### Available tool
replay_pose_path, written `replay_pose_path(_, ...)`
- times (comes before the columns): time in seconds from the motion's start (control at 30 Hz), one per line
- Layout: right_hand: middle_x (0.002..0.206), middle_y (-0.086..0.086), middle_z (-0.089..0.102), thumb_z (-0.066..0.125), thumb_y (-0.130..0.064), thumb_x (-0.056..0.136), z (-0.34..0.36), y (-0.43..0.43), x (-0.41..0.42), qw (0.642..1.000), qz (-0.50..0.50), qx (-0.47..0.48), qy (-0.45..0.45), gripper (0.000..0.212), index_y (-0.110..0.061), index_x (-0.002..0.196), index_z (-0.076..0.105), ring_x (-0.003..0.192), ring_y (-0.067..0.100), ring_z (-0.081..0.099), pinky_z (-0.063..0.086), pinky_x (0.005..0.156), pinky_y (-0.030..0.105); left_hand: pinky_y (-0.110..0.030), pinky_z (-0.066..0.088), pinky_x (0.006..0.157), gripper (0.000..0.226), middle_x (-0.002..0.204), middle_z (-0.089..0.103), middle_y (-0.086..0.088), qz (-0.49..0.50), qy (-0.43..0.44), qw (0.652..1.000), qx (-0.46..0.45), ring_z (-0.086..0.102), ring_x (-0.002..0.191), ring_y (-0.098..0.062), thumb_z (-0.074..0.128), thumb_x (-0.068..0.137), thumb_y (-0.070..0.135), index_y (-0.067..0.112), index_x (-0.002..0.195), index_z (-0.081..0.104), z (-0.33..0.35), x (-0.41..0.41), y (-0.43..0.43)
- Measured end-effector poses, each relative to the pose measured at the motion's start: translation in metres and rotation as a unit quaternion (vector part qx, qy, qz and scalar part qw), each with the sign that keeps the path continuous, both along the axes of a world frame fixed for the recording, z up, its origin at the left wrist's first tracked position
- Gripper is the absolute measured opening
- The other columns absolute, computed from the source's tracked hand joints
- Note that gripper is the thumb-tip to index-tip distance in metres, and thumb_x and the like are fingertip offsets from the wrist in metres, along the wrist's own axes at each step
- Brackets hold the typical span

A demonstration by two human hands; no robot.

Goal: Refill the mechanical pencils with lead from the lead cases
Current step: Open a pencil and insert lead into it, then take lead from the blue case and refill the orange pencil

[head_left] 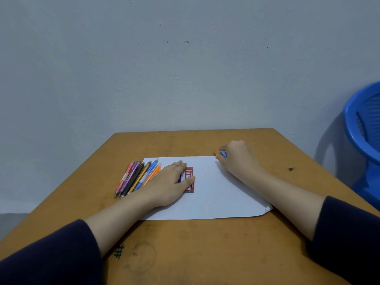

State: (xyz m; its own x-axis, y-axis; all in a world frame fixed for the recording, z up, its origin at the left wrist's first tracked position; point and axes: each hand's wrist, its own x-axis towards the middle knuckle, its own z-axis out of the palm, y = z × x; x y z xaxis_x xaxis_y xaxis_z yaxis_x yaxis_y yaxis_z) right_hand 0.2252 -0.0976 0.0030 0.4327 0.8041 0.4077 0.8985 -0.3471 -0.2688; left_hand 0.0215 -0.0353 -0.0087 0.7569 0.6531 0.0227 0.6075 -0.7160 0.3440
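Several mechanical pencils (135,177) in pink, purple, brown, yellow, blue and orange lie side by side at the left edge of a white paper sheet (213,194). A red 2B lead case (189,179) lies on the sheet, with a blue case (179,178) beside it, mostly hidden. My left hand (168,186) rests flat over the cases, fingers straight, thumb on the red case. My right hand (238,159) grips an orange and blue pencil (221,154) at the sheet's far right corner; only the pencil's end shows.
The brown wooden table (195,243) stands against a grey wall. A blue plastic chair (366,130) stands to the right of the table. Pen marks are drawn on the table near the front edge.
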Motion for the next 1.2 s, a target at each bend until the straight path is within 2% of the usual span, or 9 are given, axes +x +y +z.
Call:
replay_pose_path(0.1, 0.098, 0.006, 0.070, 0.052, -0.020, 0.092, 0.004, -0.004, -0.009, 0.997, 0.032, 0.047, 0.042, 0.028, -0.014, 0.111, 0.070, 0.090, 0.022, 0.062, 0.042, 0.066, 0.025, -0.024, 0.013, 0.115, 0.061, 0.159, 0.018, 0.006, 0.006, -0.042, 0.999, -0.010, 0.015, 0.145, -0.009, 0.037, 0.100, 0.044, 0.018, 0.152, 0.019, 0.001, 0.000, -0.001)
replay_pose_path(0.23, 0.071, -0.004, 0.061, 0.055, -0.016, 0.090, 0.006, -0.013, -0.026, 0.989, 0.104, 0.068, 0.084, 0.028, -0.015, 0.115, 0.069, 0.076, 0.009, 0.049, 0.032, 0.067, 0.018, -0.022, 0.019, 0.112, 0.052, 0.154, 0.031, 0.003, 0.031, -0.101, 0.994, 0.009, 0.025, 0.142, -0.011, 0.041, 0.101, 0.034, 0.017, 0.149, 0.030, 0.002, -0.001, 0.003)
replay_pose_path(0.3, 0.074, -0.013, 0.054, 0.057, -0.018, 0.091, 0.006, -0.017, -0.035, 0.984, 0.141, 0.061, 0.086, 0.031, -0.017, 0.120, 0.065, 0.076, 0.006, 0.047, 0.034, 0.072, 0.017, -0.023, 0.023, 0.109, 0.048, 0.151, 0.037, 0.003, 0.049, -0.114, 0.992, 0.036, 0.031, 0.139, -0.013, 0.043, 0.100, 0.029, 0.017, 0.146, 0.036, 0.004, -0.004, 0.005)
replay_pose_path(0.37, 0.096, -0.006, 0.060, 0.058, -0.024, 0.092, 0.003, -0.020, -0.043, 0.978, 0.180, 0.045, 0.092, 0.037, -0.020, 0.128, 0.059, 0.080, 0.004, 0.048, 0.034, 0.079, 0.017, -0.026, 0.026, 0.109, 0.045, 0.147, 0.043, 0.002, 0.061, -0.125, 0.988, 0.065, 0.035, 0.137, -0.014, 0.045, 0.100, 0.026, 0.017, 0.143, 0.041, 0.007, -0.006, 0.007)
replay_pose_path(0.43, 0.123, -0.001, 0.057, 0.057, -0.031, 0.093, -0.002, -0.020, -0.048, 0.971, 0.216, 0.019, 0.104, 0.044, -0.022, 0.136, 0.051, 0.103, 0.008, 0.051, 0.034, 0.089, 0.017, -0.027, 0.029, 0.107, 0.042, 0.143, 0.048, 0.001, 0.075, -0.134, 0.985, 0.083, 0.039, 0.133, -0.015, 0.047, 0.098, 0.022, 0.016, 0.139, 0.046, 0.011, -0.008, 0.012)
replay_pose_path(0.57, 0.155, -0.006, 0.024, 0.053, -0.046, 0.092, -0.007, -0.024, -0.053, 0.953, 0.277, -0.078, 0.093, 0.065, -0.029, 0.149, 0.026, 0.141, 0.006, 0.019, 0.016, 0.111, 0.021, -0.032, 0.044, 0.095, 0.035, 0.121, 0.064, -0.001, 0.105, -0.131, 0.981, 0.099, 0.057, 0.110, -0.016, 0.056, 0.090, 0.014, 0.016, 0.125, 0.061, 0.017, -0.016, 0.031)
replay_pose_path(0.7, 0.159, -0.009, 0.001, 0.048, -0.053, 0.092, -0.008, -0.027, -0.054, 0.937, 0.301, -0.164, 0.072, 0.074, -0.030, 0.152, 0.009, 0.145, 0.005, -0.002, 0.004, 0.115, 0.024, -0.023, 0.041, 0.074, 0.026, 0.100, 0.066, -0.001, 0.136, -0.121, 0.979, 0.088, 0.054, 0.085, -0.013, 0.061, 0.088, 0.014, 0.013, 0.113, 0.069, 0.019, -0.026, 0.044)
replay_pose_path(0.9, 0.160, -0.007, -0.001, 0.036, -0.056, 0.095, -0.008, -0.025, -0.054, 0.930, 0.295, -0.218, 0.020, 0.070, -0.030, 0.152, 0.005, 0.146, 0.010, -0.003, 0.004, 0.117, 0.029, -0.026, 0.051, 0.072, 0.023, 0.076, 0.060, 0.009, 0.152, -0.105, 0.981, 0.061, 0.059, 0.080, -0.011, 0.070, 0.080, 0.013, 0.014, 0.103, 0.073, 0.020, -0.029, 0.047)
replay_pose_path(1.2, 0.160, -0.006, 0.000, 0.033, -0.058, 0.095, -0.010, -0.024, -0.053, 0.929, 0.291, -0.229, 0.007, 0.070, -0.029, 0.152, 0.006, 0.146, 0.012, -0.002, 0.003, 0.115, 0.027, -0.020, 0.048, 0.070, 0.030, 0.091, 0.065, 0.002, 0.151, -0.096, 0.982, 0.058, 0.059, 0.081, -0.010, 0.075, 0.079, 0.015, 0.013, 0.108, 0.072, 0.019, -0.025, 0.044)
